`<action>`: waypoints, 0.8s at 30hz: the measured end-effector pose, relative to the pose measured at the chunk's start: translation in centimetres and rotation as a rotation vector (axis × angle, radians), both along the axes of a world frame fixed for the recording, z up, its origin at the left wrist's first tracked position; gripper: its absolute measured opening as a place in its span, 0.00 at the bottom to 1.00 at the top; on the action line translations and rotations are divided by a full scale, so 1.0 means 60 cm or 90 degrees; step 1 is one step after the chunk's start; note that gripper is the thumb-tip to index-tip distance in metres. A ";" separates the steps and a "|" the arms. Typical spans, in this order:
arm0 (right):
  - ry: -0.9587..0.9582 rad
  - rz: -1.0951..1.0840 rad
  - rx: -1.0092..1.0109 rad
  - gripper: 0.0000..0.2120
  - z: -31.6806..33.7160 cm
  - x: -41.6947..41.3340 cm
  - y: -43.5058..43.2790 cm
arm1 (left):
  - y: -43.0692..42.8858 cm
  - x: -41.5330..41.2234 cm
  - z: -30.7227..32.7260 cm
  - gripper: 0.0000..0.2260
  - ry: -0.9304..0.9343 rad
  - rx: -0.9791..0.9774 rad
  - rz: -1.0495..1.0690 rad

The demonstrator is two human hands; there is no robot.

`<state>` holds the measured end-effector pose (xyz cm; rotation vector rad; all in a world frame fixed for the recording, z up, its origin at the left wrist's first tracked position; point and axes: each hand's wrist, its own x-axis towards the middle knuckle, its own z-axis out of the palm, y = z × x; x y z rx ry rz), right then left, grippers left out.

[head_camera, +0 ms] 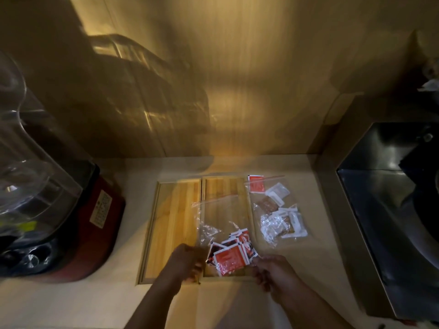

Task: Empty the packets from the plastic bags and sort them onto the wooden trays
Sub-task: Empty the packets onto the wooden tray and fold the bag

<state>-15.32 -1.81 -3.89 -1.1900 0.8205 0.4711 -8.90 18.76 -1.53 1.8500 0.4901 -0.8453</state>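
Observation:
Two wooden trays lie side by side on the counter, the left tray bare and the right tray under a clear zip bag. Red and white packets sit bunched at that bag's near end. My left hand pinches the bag's near left corner. My right hand grips its near right corner, beside the packets. A second clear bag lies right of the trays, holding a red packet and several white and brown packets.
A blender with a red base and a clear jug stands at the left. A steel sink is sunk into the counter at the right. A wooden wall rises right behind the trays.

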 end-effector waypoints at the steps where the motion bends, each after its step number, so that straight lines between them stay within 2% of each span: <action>1: 0.003 0.000 -0.001 0.08 0.000 0.001 0.001 | 0.000 -0.010 0.002 0.12 0.021 0.020 -0.026; 4: 0.001 0.003 -0.013 0.09 0.006 0.004 0.002 | -0.013 -0.030 0.003 0.13 0.021 0.107 -0.122; 7: -0.006 0.014 -0.027 0.08 0.009 0.006 0.007 | -0.035 -0.041 0.001 0.18 -0.008 0.101 -0.072; 8: -0.006 0.016 -0.032 0.08 0.011 0.007 0.009 | -0.043 -0.046 0.001 0.18 -0.019 0.074 -0.026; 10: -0.008 0.021 -0.036 0.07 0.016 0.008 0.011 | -0.051 -0.050 -0.002 0.12 -0.028 -0.002 0.103; 12: -0.017 0.025 -0.036 0.07 0.024 0.011 0.013 | -0.046 -0.047 -0.003 0.08 0.011 -0.091 0.217; 14: -0.036 0.024 -0.033 0.05 0.033 0.014 0.017 | -0.034 -0.041 -0.002 0.06 0.068 -0.190 0.268; 17: -0.065 0.011 -0.012 0.06 0.045 0.022 0.022 | -0.023 -0.026 0.015 0.05 0.068 -0.263 0.245; 20: -0.097 0.008 0.021 0.04 0.068 0.031 0.018 | -0.019 -0.008 0.042 0.03 -0.027 -0.279 0.209; 22: -0.125 0.006 0.040 0.05 0.077 0.034 0.009 | -0.016 0.000 0.051 0.07 -0.088 -0.256 0.184; 24: -0.126 0.005 0.040 0.05 0.075 0.033 0.005 | -0.013 0.000 0.046 0.09 -0.082 -0.217 0.177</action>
